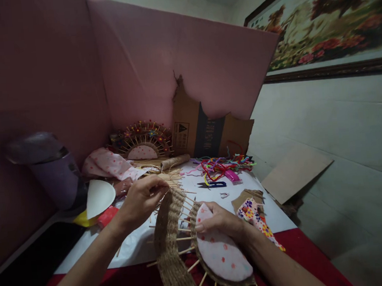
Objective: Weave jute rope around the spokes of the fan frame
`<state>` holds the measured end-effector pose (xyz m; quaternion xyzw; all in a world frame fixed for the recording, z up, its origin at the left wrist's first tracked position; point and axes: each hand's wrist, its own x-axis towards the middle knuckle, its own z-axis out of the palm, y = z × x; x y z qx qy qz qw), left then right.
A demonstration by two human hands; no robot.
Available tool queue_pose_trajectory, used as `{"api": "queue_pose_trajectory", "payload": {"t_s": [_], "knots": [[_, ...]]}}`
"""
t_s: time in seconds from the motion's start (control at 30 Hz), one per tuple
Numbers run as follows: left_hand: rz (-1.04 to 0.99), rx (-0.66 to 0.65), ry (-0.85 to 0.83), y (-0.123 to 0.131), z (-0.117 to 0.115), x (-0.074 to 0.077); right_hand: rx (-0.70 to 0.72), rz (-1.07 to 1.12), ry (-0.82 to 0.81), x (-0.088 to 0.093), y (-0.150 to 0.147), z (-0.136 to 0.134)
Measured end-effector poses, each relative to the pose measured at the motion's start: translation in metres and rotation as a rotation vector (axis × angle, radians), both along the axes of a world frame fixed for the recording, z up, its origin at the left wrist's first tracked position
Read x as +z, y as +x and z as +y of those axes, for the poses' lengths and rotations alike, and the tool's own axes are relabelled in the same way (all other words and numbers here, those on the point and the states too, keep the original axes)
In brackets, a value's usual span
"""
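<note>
Head view: my right hand (pixel 222 222) presses the fabric-padded woven fan (pixel 199 252); left-hand fingers (pixel 155 190) pinch twine at its outer band's upper end. Weaving looks partly done, several spokes bare.

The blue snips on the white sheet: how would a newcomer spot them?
Start at the cardboard box against the pink wall. Below it lies a tangle of coloured cords; the blue snips lie just in front, dark-handled, the only metal tool there.

We're at a home craft corner: framed floral painting (pixel 325 22) on tiled wall, pink board backdrop (pixel 158 62), table (pixel 275 211) w/ pipe cleaners (pixel 221 166), fabric scraps (pixel 108 163), cardboard (pixel 206 130) at far edge.
</note>
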<state>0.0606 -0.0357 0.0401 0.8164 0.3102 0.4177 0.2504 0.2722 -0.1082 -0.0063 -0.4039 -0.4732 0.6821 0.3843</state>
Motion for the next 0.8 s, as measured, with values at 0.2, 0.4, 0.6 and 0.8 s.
{"api": "queue_pose_trajectory", "payload": {"t_s": [0.2,0.4,0.6,0.8], "knots": [[0.102,-0.006,0.235,0.0031,-0.0008,-0.0002,-0.021,-0.017,0.004,0.0020,-0.0016,-0.0013],[0.057,-0.005,0.224,0.0061,0.0002,-0.0056,-0.017,-0.023,-0.003,0.0074,-0.0037,-0.0035],[0.020,0.000,0.248,0.0069,-0.0010,-0.0045,-0.044,0.006,0.001,0.0058,-0.0019,-0.0028],[0.001,0.158,0.447,0.0088,-0.0040,-0.0034,-0.084,0.000,-0.010,0.0068,0.0013,-0.0008]]}}
